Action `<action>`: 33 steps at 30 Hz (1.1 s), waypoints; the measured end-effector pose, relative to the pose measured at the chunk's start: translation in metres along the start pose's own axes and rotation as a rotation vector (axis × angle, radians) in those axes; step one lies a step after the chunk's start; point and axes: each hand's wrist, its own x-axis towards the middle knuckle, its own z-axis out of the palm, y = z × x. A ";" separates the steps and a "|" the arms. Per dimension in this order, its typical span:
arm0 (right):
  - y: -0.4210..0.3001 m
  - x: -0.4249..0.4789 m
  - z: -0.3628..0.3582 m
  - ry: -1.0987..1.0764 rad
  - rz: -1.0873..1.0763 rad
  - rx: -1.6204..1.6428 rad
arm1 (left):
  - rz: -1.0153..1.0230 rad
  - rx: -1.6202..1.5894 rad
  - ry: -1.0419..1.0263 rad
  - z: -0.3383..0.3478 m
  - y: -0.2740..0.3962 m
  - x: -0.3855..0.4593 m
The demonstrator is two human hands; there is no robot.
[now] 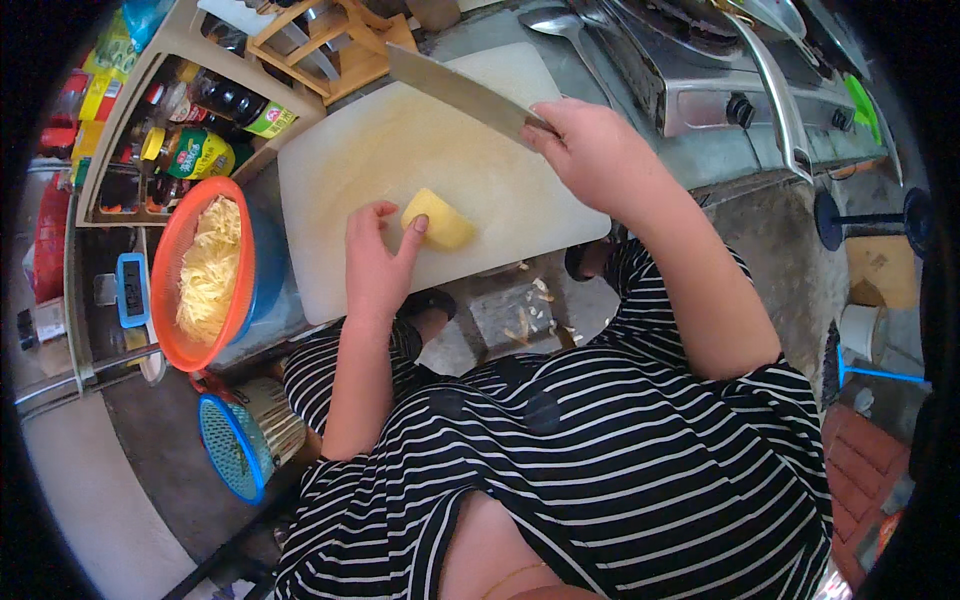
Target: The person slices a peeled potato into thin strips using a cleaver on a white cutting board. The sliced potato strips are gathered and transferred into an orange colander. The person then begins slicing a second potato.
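A peeled potato piece (448, 226) with pale yellow flesh lies on the white cutting board (352, 172). My left hand (379, 255) is just left of it, fingers spread from the thumb. The thumb tip overlaps the potato, and the other fingertips stop short of its left side. In my right hand (592, 154) is the handle of a cleaver (457, 94). Its broad metal blade points to the far left, over the back of the board and away from the potato.
At left, an orange strainer (161, 300) of pale shreds sits in a blue basin (268, 259), near a blue digital scale (133, 291). Sauce bottles (196, 154) fill a rack. A wooden knife rack (300, 56), ladle (555, 22) and gas stove (697, 112) stand behind. Scraps (536, 307) litter the floor.
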 end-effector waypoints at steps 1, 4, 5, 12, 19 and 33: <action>-0.003 -0.002 0.001 -0.009 -0.003 0.007 | 0.164 0.028 0.044 0.001 -0.001 0.000; -0.016 -0.014 0.006 -0.058 -0.040 0.009 | 0.454 0.006 0.126 0.009 -0.006 0.003; -0.020 -0.019 0.008 -0.095 -0.033 0.008 | 0.412 -0.075 0.121 0.017 -0.009 0.001; -0.040 -0.038 -0.003 -0.275 -0.063 -0.172 | 0.590 -0.070 0.232 0.032 0.002 -0.001; -0.046 -0.039 -0.007 -0.336 -0.121 -0.194 | 0.582 -0.086 0.275 0.042 0.002 0.002; -0.049 -0.040 0.006 -0.320 -0.069 -0.177 | 0.563 -0.100 0.288 0.042 0.005 0.003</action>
